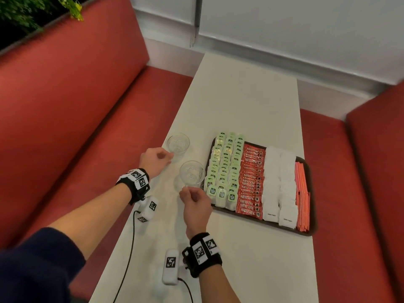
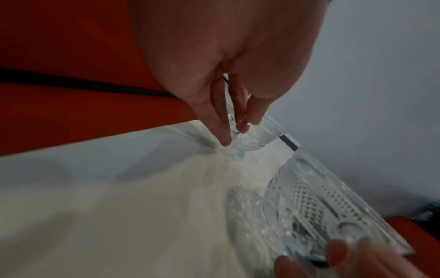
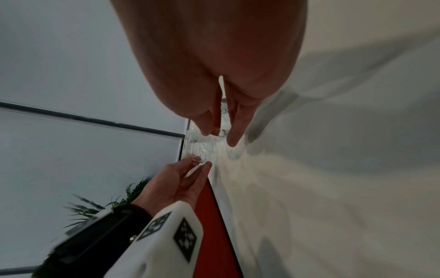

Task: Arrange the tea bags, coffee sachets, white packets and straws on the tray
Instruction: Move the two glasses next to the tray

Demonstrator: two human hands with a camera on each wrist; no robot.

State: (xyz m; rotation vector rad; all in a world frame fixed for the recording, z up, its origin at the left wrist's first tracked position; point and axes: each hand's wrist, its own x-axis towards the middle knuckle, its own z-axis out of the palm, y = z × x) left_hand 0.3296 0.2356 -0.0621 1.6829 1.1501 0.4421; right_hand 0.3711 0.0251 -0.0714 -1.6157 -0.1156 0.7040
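A brown tray [image 1: 312,189] on the white table holds rows of green tea bags [image 1: 225,171], red coffee sachets [image 1: 251,180], white packets [image 1: 277,182] and orange straws [image 1: 301,193]. Two clear patterned glasses stand left of the tray. My left hand [image 1: 171,159] pinches the near wall of the far glass [image 1: 178,144] between thumb and fingertips; the left wrist view shows the left hand [image 2: 238,131] on the far glass [image 2: 259,137]. My right hand [image 1: 185,190] pinches the near glass [image 1: 192,172] low on its near side, close to the tea bags.
Red bench seats [image 1: 87,106] run along both long sides of the table [image 1: 240,95], and a pale wall closes the far end. The far glass stands close to the table's left edge. White marker boxes with black cables [image 1: 170,267] hang at my wrists.
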